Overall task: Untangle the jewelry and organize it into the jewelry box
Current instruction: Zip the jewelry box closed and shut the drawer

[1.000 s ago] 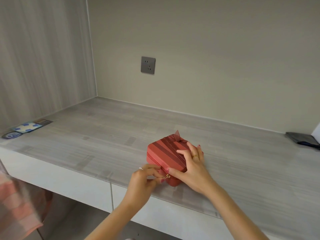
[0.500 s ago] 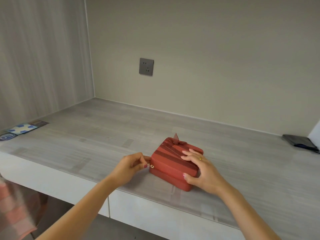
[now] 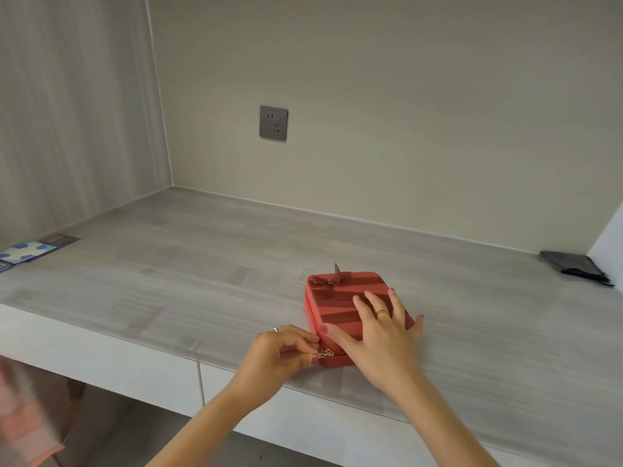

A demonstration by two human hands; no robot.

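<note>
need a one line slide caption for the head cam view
Left hand pinches the gold zipper pull of a closed red jewelry box while the right hand steadies its lid.

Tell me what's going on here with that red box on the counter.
A person is working the zipper of a closed red jewelry box that sits near the front edge of a grey counter. The left hand pinches the small gold zipper pull at the box's near corner, while the right hand lies flat on the lid, steadying it. No jewelry is in view. A grey wall socket is on the wall behind.
</note>
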